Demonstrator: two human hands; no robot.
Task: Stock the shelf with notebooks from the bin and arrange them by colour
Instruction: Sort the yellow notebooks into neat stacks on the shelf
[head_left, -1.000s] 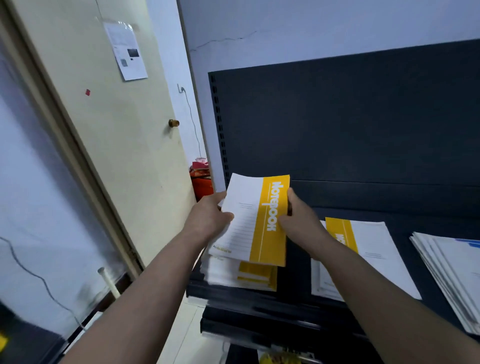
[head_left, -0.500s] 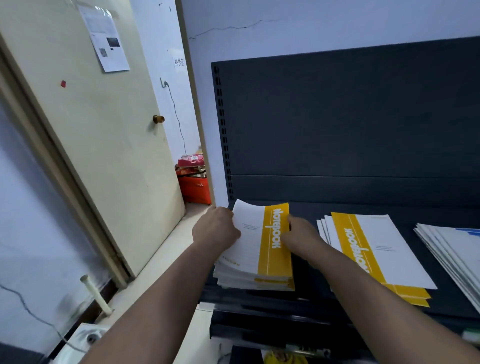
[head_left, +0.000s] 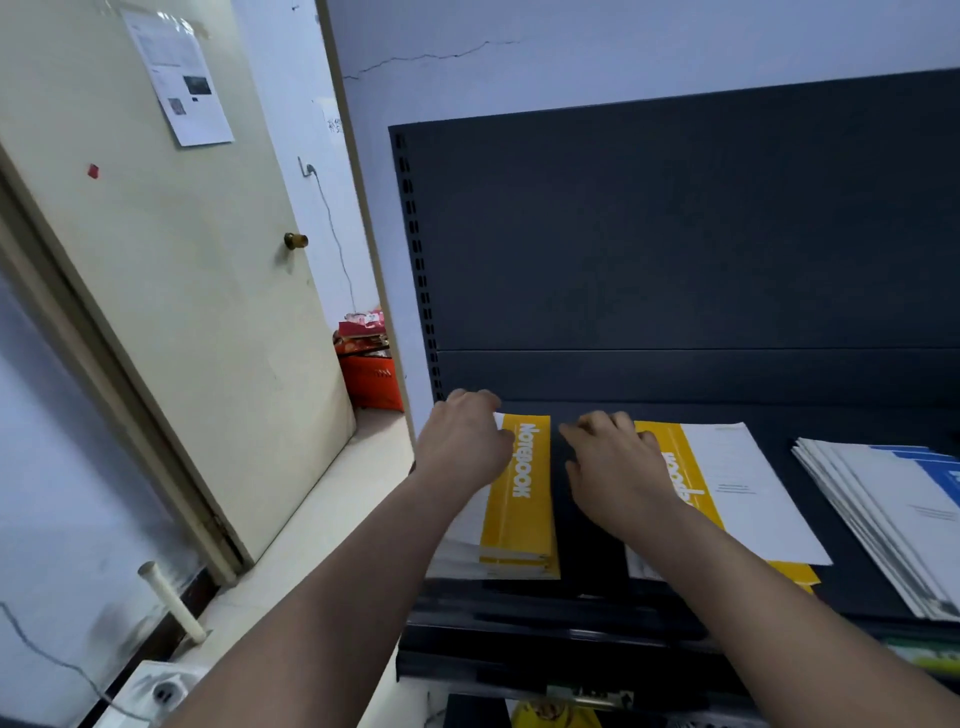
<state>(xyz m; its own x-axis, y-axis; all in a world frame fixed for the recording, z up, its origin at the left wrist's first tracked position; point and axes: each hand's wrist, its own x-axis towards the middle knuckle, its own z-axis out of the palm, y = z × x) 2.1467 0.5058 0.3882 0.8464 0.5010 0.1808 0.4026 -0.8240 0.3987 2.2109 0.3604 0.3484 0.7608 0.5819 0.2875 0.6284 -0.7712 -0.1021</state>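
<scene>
Shelf (head_left: 852, 415) holds left yellow stack (head_left: 519, 519), right yellow stack (head_left: 748, 499) and blue stack (head_left: 893, 509).

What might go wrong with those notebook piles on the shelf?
The left yellow stack sits right at the front edge of the shelf, so a nudge from the left hand might tip it off. The middle yellow stack is skewed under the right hand and may slide. The blue stack is fanned out, likely to spill.

White "Notebook" runs along the yellow band atop the left stack (head_left: 522, 499). The middle stack (head_left: 737, 488) shows it partly covered. Print on the door sheet (head_left: 179, 78) is illegible.
</scene>
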